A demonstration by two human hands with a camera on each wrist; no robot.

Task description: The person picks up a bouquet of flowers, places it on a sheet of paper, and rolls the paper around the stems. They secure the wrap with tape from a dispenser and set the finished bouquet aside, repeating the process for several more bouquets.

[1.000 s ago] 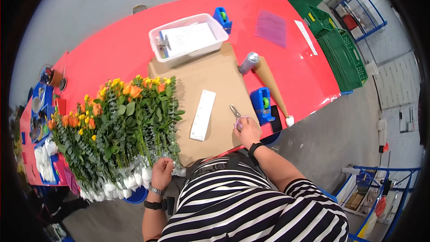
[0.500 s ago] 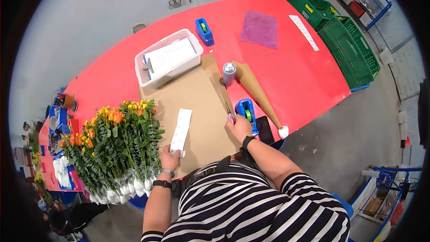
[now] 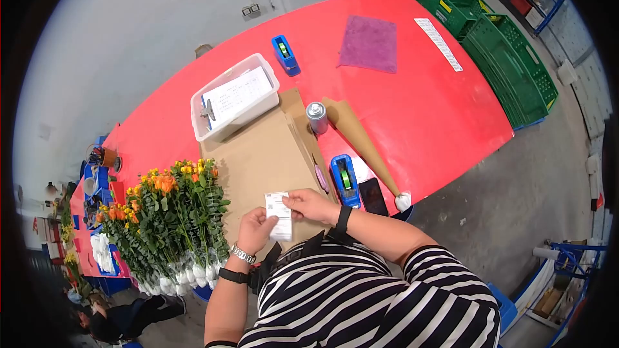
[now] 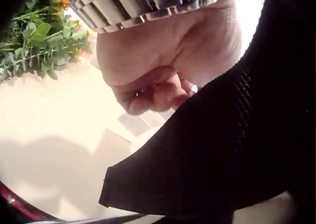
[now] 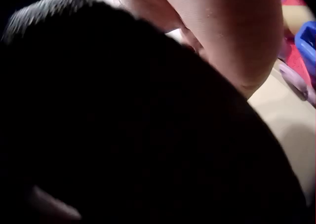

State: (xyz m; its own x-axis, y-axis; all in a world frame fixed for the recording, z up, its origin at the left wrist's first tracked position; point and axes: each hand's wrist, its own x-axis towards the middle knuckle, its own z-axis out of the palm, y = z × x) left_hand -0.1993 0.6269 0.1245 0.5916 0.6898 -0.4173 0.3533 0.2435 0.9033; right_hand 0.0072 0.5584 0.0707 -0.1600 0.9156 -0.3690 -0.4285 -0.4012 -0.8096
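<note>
Plainly, the white paper slip (image 3: 279, 211) bears dark print.

I stand in a floral workshop, evidenced by bundled flowers (image 3: 171, 216), tape dispensers (image 3: 345, 183) and brown sheets (image 3: 248, 161) on a red worktable (image 3: 445, 129), green crates (image 3: 509, 71) adjacent, grey floor (image 3: 467, 212).

A red table (image 3: 438, 122) spans the scene. Brown board (image 3: 251, 161) covers its near middle, a white tub (image 3: 242, 119) at the far end, a silver can (image 3: 316, 118) upright at the right edge. Left of it lie orange and yellow flowers (image 3: 171, 219); right, a blue tape dispenser (image 3: 345, 182), dark phone (image 3: 373, 196) and brown paper cone (image 3: 365, 145). Farther away are another tape dispenser (image 3: 284, 55), a purple cloth (image 3: 369, 44) and, far right, a white strip (image 3: 438, 44).
</note>
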